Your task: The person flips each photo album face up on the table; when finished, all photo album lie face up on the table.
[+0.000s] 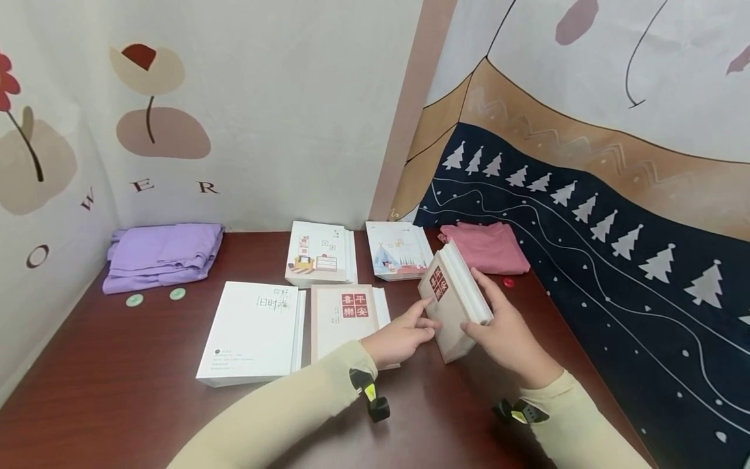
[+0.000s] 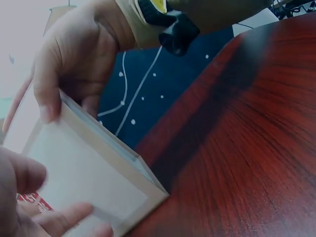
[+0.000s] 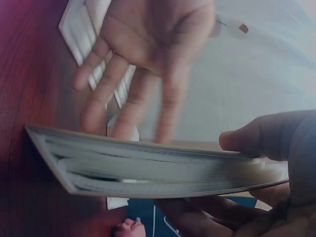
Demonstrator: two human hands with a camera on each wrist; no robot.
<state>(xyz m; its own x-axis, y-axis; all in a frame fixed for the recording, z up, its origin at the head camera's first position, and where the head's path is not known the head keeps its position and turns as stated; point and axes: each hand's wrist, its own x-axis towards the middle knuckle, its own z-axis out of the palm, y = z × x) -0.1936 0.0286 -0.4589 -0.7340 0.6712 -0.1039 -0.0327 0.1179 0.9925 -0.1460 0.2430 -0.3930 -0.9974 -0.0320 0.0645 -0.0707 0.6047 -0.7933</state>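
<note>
A beige book (image 1: 450, 306) with a red label stands tilted on one corner on the dark red table (image 1: 117, 391). My right hand (image 1: 489, 322) grips it from the right, thumb on the white page edge and fingers behind. My left hand (image 1: 423, 320) touches the front cover with straight fingers. In the left wrist view the book (image 2: 84, 177) fills the lower left, the right hand (image 2: 74, 64) clasping its top edge. Seen edge-on in the right wrist view, the book (image 3: 148, 168) has the right thumb (image 3: 261, 140) on it and the left hand (image 3: 148, 49) spread behind.
A white book (image 1: 252, 329) and a matching beige book (image 1: 346, 319) lie flat to the left. Two illustrated books (image 1: 321, 254) (image 1: 398, 251) lie behind. Purple cloth (image 1: 161, 254), pink cloth (image 1: 486, 247), two green discs (image 1: 134, 299) and a red bead (image 1: 508, 282) rest nearby. Fabric-covered walls close the back and right.
</note>
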